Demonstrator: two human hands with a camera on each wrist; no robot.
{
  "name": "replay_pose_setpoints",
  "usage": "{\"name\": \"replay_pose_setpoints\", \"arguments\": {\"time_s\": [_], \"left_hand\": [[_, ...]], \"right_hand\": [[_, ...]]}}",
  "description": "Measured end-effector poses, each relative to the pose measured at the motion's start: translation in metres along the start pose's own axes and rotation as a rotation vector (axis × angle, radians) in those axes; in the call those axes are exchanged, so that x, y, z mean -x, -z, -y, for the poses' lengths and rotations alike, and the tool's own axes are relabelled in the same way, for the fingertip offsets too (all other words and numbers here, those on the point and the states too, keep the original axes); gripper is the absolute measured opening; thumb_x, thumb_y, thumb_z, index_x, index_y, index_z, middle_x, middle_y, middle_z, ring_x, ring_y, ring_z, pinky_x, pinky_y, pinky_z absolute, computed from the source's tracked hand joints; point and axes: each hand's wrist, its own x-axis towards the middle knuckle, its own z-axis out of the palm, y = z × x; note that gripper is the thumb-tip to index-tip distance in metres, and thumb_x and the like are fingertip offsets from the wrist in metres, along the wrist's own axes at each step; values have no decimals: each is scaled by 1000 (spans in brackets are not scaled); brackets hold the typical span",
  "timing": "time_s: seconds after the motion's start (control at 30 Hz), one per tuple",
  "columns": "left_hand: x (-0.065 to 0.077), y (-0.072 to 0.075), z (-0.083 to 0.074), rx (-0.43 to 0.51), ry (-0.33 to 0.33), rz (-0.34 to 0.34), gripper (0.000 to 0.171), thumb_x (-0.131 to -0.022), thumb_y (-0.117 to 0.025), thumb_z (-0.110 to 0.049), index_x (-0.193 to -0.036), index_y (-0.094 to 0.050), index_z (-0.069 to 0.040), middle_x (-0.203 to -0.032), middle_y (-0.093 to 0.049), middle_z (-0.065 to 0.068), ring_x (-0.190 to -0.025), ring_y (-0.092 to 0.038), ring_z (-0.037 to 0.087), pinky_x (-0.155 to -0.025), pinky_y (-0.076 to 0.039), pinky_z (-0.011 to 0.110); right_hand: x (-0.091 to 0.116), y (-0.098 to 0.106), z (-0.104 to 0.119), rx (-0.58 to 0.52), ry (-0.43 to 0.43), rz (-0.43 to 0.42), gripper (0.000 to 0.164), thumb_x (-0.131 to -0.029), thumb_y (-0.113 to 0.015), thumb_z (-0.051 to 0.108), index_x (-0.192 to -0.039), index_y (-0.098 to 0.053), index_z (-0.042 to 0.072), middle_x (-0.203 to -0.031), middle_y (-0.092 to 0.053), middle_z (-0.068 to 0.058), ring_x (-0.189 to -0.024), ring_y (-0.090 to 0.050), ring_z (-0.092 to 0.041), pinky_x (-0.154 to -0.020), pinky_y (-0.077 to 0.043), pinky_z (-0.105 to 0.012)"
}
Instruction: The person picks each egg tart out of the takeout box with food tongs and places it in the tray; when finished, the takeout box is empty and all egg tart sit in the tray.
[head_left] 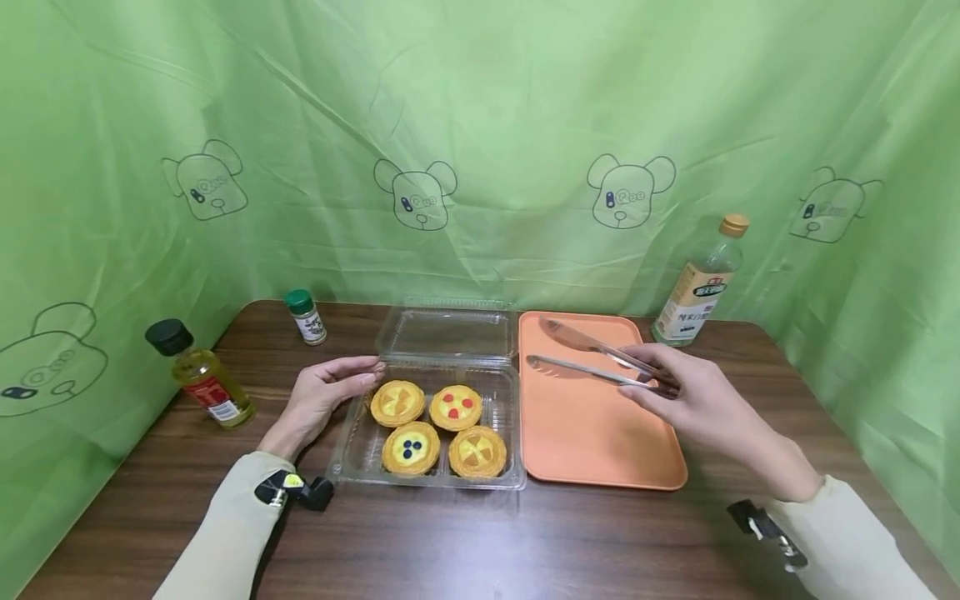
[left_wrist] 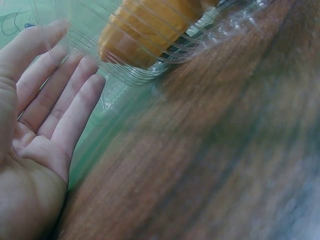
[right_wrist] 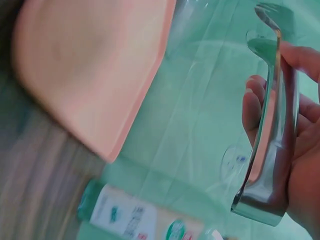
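Note:
My right hand (head_left: 701,396) holds metal serving tongs (head_left: 585,342) above the orange tray (head_left: 600,446). The tongs' arms are spread apart, with nothing between them. One tip is flat and broad, the other forked, as the right wrist view shows. With fairly straight fingers, my left hand (left_wrist: 47,115) touches the left side of a clear plastic clamshell box (head_left: 431,482). Its lid (head_left: 450,333) lies folded back. In the box sit several egg tarts: one with red dots (head_left: 456,407), one with dark berries (head_left: 411,450), and others with yellow wedges (head_left: 397,403).
An oil bottle with a black cap (head_left: 210,387) and a green-capped shaker (head_left: 306,318) stand to the left. At the back right is a tall glass bottle (head_left: 693,292) with an orange cap. A green curtain (head_left: 517,100) surrounds the brown wooden table (head_left: 420,542).

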Motion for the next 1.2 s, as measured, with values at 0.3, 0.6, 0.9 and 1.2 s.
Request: {"name": "replay_pose_setpoints", "arguments": {"time_s": [0.3,0.6,0.9,1.2], "left_hand": [[-3,-1,-2,-34,0,-2,44,-98,-81,-13,-136,-68,3,-128,-75,9,-116,-73,19,-96,-60,33],[-1,-2,-2,5,4,0,42,-98,-80,-10,-136,-69,3,-125,-76,9,-116,-73,19,-96,-60,33],[-1,-2,-1,-1,1,-5,42,-98,-79,-10,-136,-69,4,-125,-76,9,-116,-73,19,-95,-60,33],[0,-1,-1,-25,10,-10,43,-98,-80,-13,-136,-69,2,-126,-76,9,-116,-73,19,-95,-60,33]], "right_hand": [[-24,-22,25,10,119,127,42,-92,-85,10,-131,-71,10,-112,-74,3,-84,-67,-5,-66,-57,-25],[-36,-45,45,77,168,222,45,-95,-84,21,-135,-68,10,-119,-75,-3,-92,-71,-12,-76,-62,-35],[-41,-60,49,126,212,296,44,-96,-82,20,-136,-67,9,-123,-74,-4,-92,-74,-15,-79,-63,-36],[-44,-69,50,149,273,296,44,-94,-84,19,-134,-68,7,-121,-74,-4,-92,-75,-17,-78,-63,-37]]}}
